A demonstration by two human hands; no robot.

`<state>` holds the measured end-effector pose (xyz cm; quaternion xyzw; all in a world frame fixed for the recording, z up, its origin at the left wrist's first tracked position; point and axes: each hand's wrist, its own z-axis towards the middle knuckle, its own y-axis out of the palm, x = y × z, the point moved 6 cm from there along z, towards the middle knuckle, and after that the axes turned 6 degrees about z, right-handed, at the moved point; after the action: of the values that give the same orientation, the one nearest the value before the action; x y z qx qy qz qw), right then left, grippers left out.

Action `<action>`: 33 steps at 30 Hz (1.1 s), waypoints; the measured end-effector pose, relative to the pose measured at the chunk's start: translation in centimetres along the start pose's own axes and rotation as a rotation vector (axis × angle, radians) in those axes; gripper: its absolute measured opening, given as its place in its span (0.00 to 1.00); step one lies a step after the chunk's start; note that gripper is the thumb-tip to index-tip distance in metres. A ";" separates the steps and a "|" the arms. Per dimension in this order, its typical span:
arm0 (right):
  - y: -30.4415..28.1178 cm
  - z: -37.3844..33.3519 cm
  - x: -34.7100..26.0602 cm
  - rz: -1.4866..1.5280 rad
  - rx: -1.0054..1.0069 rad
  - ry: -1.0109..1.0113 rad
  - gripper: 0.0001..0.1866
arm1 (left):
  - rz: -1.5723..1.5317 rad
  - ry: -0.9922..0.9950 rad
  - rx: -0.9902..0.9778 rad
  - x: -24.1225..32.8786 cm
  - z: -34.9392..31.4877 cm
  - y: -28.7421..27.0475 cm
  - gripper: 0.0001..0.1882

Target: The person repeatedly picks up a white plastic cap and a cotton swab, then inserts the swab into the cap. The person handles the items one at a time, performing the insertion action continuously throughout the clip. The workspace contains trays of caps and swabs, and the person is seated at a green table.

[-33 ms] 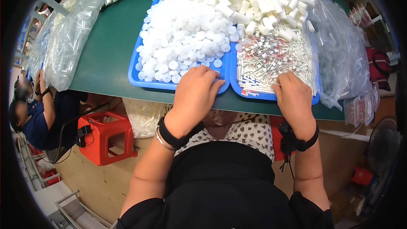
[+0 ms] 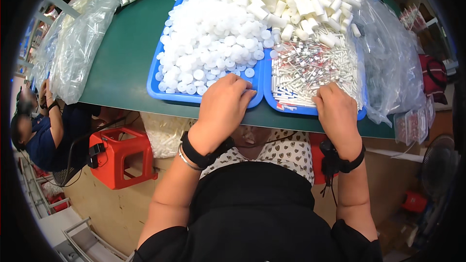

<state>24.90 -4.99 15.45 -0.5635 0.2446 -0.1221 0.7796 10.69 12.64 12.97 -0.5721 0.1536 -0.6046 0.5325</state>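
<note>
My left hand (image 2: 224,98) reaches over the front right corner of a blue tray (image 2: 182,98) heaped with white translucent plastic discs (image 2: 199,51). Its fingers curl down and the thumb lies close to them, so whatever they hold is hidden. At the front of a second blue tray (image 2: 296,110), to the right, my right hand (image 2: 336,109) is bent over a spread of thin white rods (image 2: 301,85). Its fingers and thumb are drawn together; I cannot make out anything between them. Short cream foam cylinders (image 2: 306,7) are piled behind, spilling onto the rods.
Clear plastic bags lie at the left (image 2: 82,43) and right (image 2: 388,53) of the green table (image 2: 119,63). A red stool (image 2: 121,157) stands at lower left, near another person (image 2: 46,131). A small clear box (image 2: 410,127) and a fan (image 2: 439,162) are at right.
My left hand has shifted very slightly at the tray's corner. My right hand and both trays look the same.
</note>
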 end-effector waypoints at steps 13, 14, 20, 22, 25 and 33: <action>-2.8 -0.4 3.0 1.110 0.288 0.334 0.04 | -0.123 -0.006 -0.225 -1.0 1.9 0.5 0.06; -2.5 -0.6 3.0 1.223 0.300 0.347 0.04 | -0.165 -0.028 -0.181 -1.3 1.9 0.4 0.05; 0.0 -2.0 1.1 1.747 0.188 0.385 0.07 | -1.335 -0.515 -0.257 0.2 -0.7 2.2 0.10; 0.8 -2.4 -0.6 1.853 0.093 0.362 0.07 | -1.635 -0.585 -0.266 1.9 -2.0 3.4 0.10; 1.4 -2.8 -2.1 1.747 0.063 0.321 0.06 | -1.832 -0.681 -0.274 2.6 -3.6 5.0 0.10; 1.4 -3.2 -2.7 1.482 0.078 0.358 0.07 | -1.931 -0.728 -0.253 2.9 -4.9 5.7 0.11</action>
<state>20.87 -5.88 14.04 -0.1957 0.6768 0.3349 0.6256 9.85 6.01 8.49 -0.6511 -0.4775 -0.5440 -0.2283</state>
